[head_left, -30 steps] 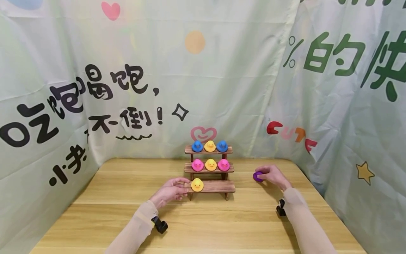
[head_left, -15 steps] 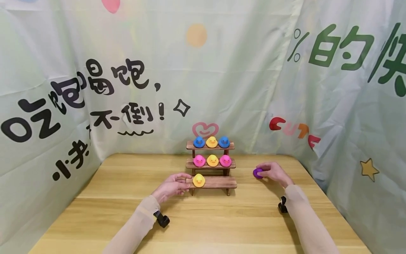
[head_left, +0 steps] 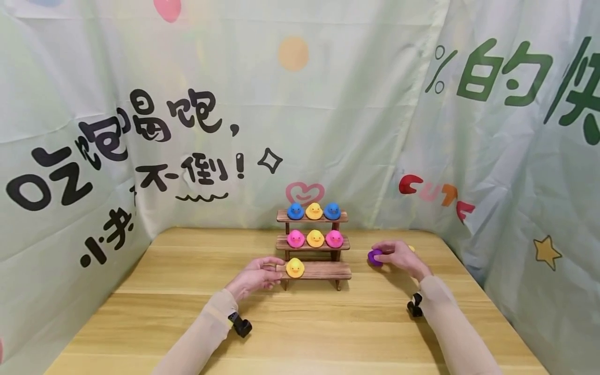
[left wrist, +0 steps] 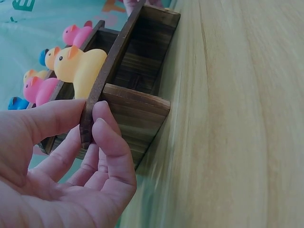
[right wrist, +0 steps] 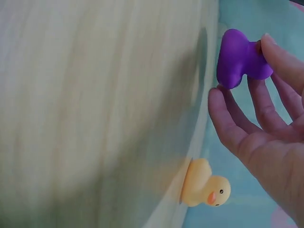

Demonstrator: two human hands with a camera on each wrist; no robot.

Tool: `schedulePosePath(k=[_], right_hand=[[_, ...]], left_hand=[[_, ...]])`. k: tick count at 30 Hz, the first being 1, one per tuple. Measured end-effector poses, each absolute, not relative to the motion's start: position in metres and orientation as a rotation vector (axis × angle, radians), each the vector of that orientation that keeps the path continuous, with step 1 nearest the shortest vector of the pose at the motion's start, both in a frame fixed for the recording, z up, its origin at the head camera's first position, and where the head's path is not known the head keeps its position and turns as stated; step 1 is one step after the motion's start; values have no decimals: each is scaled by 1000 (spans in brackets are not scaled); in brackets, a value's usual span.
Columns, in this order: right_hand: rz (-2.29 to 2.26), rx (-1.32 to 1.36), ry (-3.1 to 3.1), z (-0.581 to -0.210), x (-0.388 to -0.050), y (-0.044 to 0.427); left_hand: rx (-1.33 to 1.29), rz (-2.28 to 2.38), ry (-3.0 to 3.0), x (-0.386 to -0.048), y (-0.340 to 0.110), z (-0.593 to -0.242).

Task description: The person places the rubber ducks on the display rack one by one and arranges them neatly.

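Observation:
A wooden three-tier shelf (head_left: 323, 270) stands on the table. My left hand (head_left: 255, 277) pinches the left end of its lowest board, with the thumb on top and fingertips beneath, beside a yellow rubber duck (head_left: 295, 268). To the right of the shelf, my right hand (head_left: 400, 257) holds a purple rubber duck (right wrist: 236, 59) between thumb and fingers. In the right wrist view the purple duck looks raised off the table. Another yellow duck (right wrist: 202, 183) sits on the table near that hand, mostly hidden behind it in the head view.
Blue ducks (head_left: 296, 211) flank a yellow duck (head_left: 314, 211) on the top tier. Pink ducks (head_left: 296, 239) flank another yellow one (head_left: 315, 239) on the middle tier. A printed curtain (head_left: 347, 130) encloses the wooden table (head_left: 300, 328) at the back and sides.
My right hand has shifted a little left toward the shelf with the purple duck, and a bit of yellow shows behind it. My left hand keeps its grip. The head view has tilted slightly.

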State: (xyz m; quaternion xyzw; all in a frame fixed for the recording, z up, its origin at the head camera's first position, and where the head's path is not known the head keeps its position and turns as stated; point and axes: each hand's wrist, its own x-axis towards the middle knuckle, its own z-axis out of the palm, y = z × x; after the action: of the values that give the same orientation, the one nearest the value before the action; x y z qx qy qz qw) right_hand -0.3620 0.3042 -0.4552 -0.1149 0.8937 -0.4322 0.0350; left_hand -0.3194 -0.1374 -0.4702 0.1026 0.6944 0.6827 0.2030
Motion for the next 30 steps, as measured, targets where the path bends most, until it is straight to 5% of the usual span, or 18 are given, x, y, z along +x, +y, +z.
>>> schedulePosePath(k=[11, 30], right_hand=[[-1681, -365, 2412, -449, -353, 296], [-1657, -518, 2418, -436, -335, 277]], left_hand=[[284, 1897, 1944, -320, -139, -472], [314, 1907, 1924, -319, -139, -470]])
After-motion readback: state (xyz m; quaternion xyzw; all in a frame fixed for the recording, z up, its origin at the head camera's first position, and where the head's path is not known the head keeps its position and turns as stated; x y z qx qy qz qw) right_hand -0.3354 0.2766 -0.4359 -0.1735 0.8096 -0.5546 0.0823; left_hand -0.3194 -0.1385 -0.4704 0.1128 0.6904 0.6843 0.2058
